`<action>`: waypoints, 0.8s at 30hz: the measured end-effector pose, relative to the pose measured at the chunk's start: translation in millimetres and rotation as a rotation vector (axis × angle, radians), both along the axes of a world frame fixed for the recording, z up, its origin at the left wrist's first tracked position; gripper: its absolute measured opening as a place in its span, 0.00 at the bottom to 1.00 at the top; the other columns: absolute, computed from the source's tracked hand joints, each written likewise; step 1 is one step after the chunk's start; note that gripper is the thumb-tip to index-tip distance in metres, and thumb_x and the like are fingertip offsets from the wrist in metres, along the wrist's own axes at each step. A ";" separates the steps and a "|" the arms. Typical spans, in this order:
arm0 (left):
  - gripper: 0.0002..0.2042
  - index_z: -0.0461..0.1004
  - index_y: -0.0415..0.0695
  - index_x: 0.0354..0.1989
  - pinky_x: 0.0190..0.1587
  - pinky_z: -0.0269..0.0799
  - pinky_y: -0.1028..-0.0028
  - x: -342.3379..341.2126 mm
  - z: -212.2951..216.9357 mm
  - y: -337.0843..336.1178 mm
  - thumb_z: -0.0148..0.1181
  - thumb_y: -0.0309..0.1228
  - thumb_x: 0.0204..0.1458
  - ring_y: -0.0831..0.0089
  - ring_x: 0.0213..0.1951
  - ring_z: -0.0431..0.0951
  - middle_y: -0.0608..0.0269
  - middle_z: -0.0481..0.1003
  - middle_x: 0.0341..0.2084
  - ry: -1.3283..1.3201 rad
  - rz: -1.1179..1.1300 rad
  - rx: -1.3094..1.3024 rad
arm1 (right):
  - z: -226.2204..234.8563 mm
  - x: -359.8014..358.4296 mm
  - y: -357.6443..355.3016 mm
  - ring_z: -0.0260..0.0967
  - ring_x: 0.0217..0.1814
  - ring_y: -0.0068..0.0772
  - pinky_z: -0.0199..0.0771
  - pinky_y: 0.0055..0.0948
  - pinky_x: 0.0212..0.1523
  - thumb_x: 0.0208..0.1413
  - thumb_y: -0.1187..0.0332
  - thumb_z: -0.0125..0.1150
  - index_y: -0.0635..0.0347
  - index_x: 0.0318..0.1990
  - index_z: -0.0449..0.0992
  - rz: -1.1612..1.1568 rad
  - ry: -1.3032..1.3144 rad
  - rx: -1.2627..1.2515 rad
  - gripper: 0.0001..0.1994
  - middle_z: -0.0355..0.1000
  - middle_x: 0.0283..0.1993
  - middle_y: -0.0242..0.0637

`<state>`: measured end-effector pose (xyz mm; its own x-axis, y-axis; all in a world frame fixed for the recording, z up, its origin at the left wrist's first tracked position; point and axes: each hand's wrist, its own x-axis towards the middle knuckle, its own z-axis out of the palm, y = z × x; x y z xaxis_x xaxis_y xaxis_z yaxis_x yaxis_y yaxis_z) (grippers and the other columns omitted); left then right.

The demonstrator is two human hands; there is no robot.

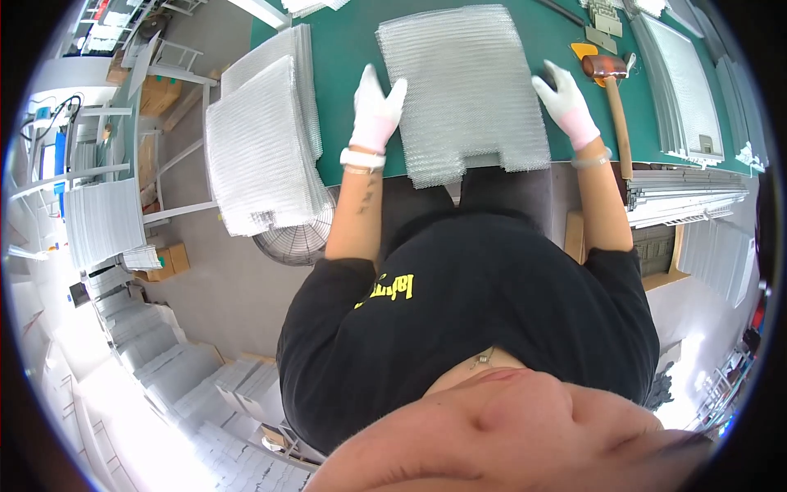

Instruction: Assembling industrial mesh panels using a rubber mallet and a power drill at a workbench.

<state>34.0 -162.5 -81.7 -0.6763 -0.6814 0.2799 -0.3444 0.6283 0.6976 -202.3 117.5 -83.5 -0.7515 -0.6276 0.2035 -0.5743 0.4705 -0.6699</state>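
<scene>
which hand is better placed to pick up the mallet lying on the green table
Right. The right hand rests on the right edge of the mesh sheet, just beside the mallet. The left hand is on the sheet's far side.

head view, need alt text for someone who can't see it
Two white-gloved hands, left hand and right hand, press the side edges of a silver mesh sheet on a green table. A mallet lies right; a mesh stack sits left.

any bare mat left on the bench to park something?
Bare green mat shows between the side mesh stack and the mesh sheet under both hands. A narrower strip runs between that sheet and the mallet. Far right is crowded with framed panels.
</scene>
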 end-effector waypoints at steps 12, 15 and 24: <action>0.39 0.44 0.28 0.72 0.69 0.58 0.67 -43.8 20.5 -40.4 0.60 0.32 0.61 0.54 0.68 0.62 0.37 0.58 0.68 0.232 -0.092 0.779 | 5.0 -31.4 -39.2 0.58 0.73 0.47 0.60 0.35 0.70 0.60 0.53 0.61 0.75 0.67 0.61 -0.019 -0.435 -0.113 0.37 0.60 0.70 0.59; 0.36 0.55 0.25 0.68 0.67 0.62 0.66 -58.6 20.3 -46.9 0.61 0.37 0.59 0.52 0.66 0.66 0.36 0.66 0.63 0.137 -0.128 0.669 | -4.1 -28.6 -60.4 0.54 0.76 0.46 0.55 0.34 0.73 0.61 0.52 0.61 0.74 0.70 0.55 -0.110 -0.402 -0.246 0.40 0.55 0.73 0.60; 0.39 0.53 0.26 0.69 0.70 0.57 0.66 -73.7 8.6 -51.5 0.62 0.42 0.59 0.52 0.69 0.62 0.35 0.60 0.67 0.262 -0.167 0.694 | -11.2 -31.2 -60.6 0.49 0.78 0.45 0.49 0.34 0.75 0.62 0.60 0.63 0.71 0.73 0.48 -0.037 -0.384 -0.356 0.41 0.50 0.76 0.56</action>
<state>-39.6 -214.0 -73.1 -0.7566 -0.6538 -0.0099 -0.0517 0.0446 0.9977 -233.4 56.9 -94.7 -0.8343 -0.5413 0.1042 -0.2428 0.1910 -0.9511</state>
